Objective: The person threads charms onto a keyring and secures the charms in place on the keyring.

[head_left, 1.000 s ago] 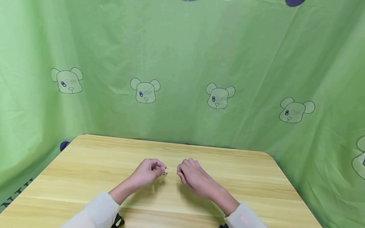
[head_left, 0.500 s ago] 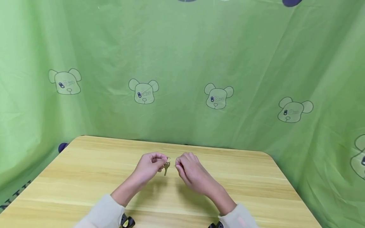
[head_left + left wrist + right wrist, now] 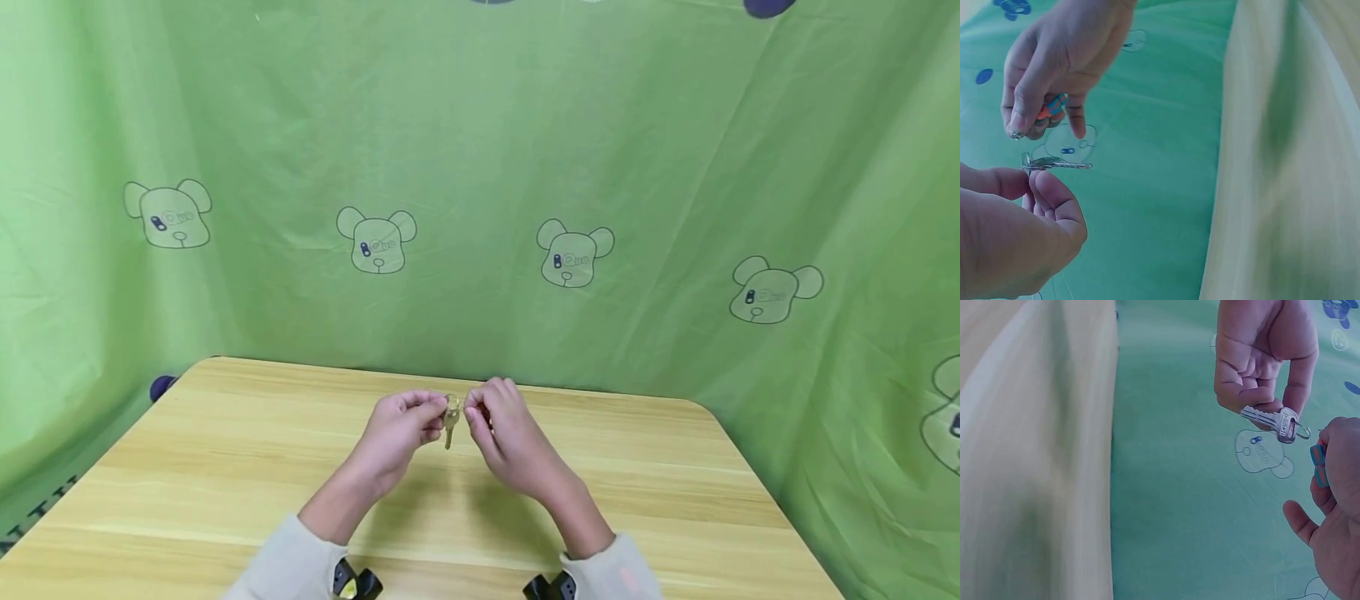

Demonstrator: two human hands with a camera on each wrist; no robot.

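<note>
Where the arms come in at the near side, a pale left sleeve [image 3: 288,562] and a matching right sleeve [image 3: 611,571] end at the wrists, with a small black device [image 3: 358,582] by the left wrist and another black device [image 3: 550,587] by the right. Beyond them both hands are raised above the table, their fingertips close but apart. The left hand [image 3: 390,433] pinches a key [image 3: 450,427] at its upper end, where a thin ring [image 3: 1307,433] sits; whether thumb and finger press on the ring or on the key's head cannot be told. The right hand [image 3: 517,442] has its fingers curled round a small blue and orange piece [image 3: 1319,465], mostly hidden, and a tiny metal bit [image 3: 1015,134] shows at the thumb tip.

The relation that seems to matter most is the narrow gap between the ring and the right fingertips. The key is in that space, just to the right of the left thumb, so the left hand is the nearer one. Its long axis runs nearly upright, blade down toward the table and ring end up, level with the right fingertips.

Below the hands lies the wooden table [image 3: 225,475], its far edge running behind them. Farthest off hangs a green curtain [image 3: 480,150] printed with bear heads [image 3: 378,244].
</note>
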